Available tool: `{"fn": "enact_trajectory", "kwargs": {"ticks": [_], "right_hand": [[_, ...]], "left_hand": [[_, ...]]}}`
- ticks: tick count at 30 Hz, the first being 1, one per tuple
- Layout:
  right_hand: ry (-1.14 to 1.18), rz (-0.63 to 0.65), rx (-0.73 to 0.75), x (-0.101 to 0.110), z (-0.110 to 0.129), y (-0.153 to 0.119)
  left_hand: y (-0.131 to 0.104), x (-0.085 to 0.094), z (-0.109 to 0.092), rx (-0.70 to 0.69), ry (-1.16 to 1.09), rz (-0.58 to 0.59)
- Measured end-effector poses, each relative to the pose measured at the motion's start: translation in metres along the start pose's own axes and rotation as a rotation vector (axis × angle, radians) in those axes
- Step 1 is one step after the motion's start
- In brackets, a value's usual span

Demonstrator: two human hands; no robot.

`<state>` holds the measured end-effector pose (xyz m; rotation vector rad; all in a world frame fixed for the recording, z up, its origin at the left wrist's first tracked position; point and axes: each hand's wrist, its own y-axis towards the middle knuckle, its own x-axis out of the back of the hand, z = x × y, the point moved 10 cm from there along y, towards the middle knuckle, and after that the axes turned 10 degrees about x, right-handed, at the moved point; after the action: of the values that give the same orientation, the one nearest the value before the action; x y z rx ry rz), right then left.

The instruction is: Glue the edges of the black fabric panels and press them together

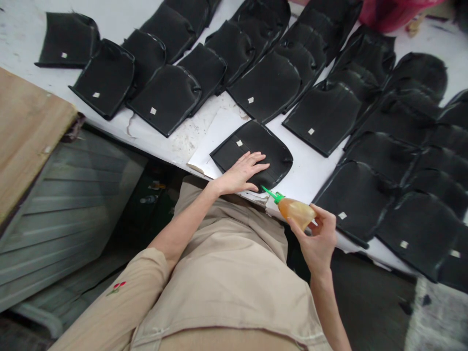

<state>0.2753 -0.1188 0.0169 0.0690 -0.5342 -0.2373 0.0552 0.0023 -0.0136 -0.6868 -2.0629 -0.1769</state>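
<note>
A black curved panel [280, 151] with a small pale sticker lies on white paper at the table's near edge. My left hand [243, 173] rests flat on it, fingers spread. In my right hand [320, 234] is a squeeze bottle [297, 210] of amber liquid, gripped round its body and tilted. Its green nozzle points left, with the tip at the panel's near edge, close to my left thumb. Whether the tip touches the panel I cannot tell.
Overlapping rows of similar black panels [270, 80] cover much of the white table [22, 36]. A pink container [391, 12] stands at the far right. A wooden board [29, 131] and a grey slatted cabinet [54, 219] are at the left.
</note>
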Motion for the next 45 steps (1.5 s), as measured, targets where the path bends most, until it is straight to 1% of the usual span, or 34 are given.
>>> {"fn": "enact_trajectory", "kwargs": {"ticks": [3, 5, 7, 12, 14, 17, 19, 24, 26, 30, 34, 37, 40, 43, 45], "right_hand": [[0.039, 0.020, -0.049, 0.004, -0.002, 0.000], [0.084, 0.010, -0.083, 0.009, -0.006, 0.001], [0.145, -0.036, -0.114, 0.017, -0.012, 0.002], [0.255, -0.244, -0.184, 0.039, -0.029, 0.002], [0.267, -0.287, -0.204, 0.044, -0.031, 0.002], [0.283, -0.317, -0.218, 0.049, -0.029, 0.003], [0.291, -0.331, -0.214, 0.051, -0.027, 0.002], [0.268, -0.316, -0.190, 0.047, -0.025, -0.001], [0.261, -0.307, -0.185, 0.043, -0.025, -0.001], [0.268, -0.313, -0.181, 0.041, -0.023, -0.001], [0.242, -0.322, -0.193, 0.043, -0.022, -0.001], [0.221, -0.336, -0.173, 0.046, -0.019, -0.001], [0.193, -0.359, -0.128, 0.049, -0.014, -0.001], [0.145, -0.372, -0.071, 0.054, -0.008, -0.003], [0.101, -0.366, -0.026, 0.056, -0.003, -0.005]], "left_hand": [[0.000, 0.001, -0.001, 0.007, 0.004, -0.010], [-0.001, 0.002, -0.002, 0.013, 0.014, -0.018], [-0.001, 0.003, -0.003, 0.023, 0.034, -0.030], [0.005, 0.004, -0.013, 0.065, 0.132, -0.052], [0.009, 0.004, -0.017, 0.096, 0.157, -0.072], [0.013, 0.004, -0.019, 0.150, 0.162, -0.116], [0.011, 0.003, -0.019, 0.145, 0.145, -0.121], [0.000, 0.001, -0.015, 0.021, 0.118, -0.077], [-0.001, 0.000, -0.013, 0.000, 0.128, -0.081], [-0.002, -0.005, -0.010, -0.010, 0.166, -0.142], [-0.003, -0.011, -0.018, -0.004, 0.236, -0.208], [0.001, -0.014, -0.029, 0.043, 0.306, -0.228], [0.010, -0.017, -0.040, 0.145, 0.370, -0.240], [0.019, -0.018, -0.045, 0.237, 0.400, -0.260], [0.021, -0.018, -0.046, 0.263, 0.395, -0.266]]}}
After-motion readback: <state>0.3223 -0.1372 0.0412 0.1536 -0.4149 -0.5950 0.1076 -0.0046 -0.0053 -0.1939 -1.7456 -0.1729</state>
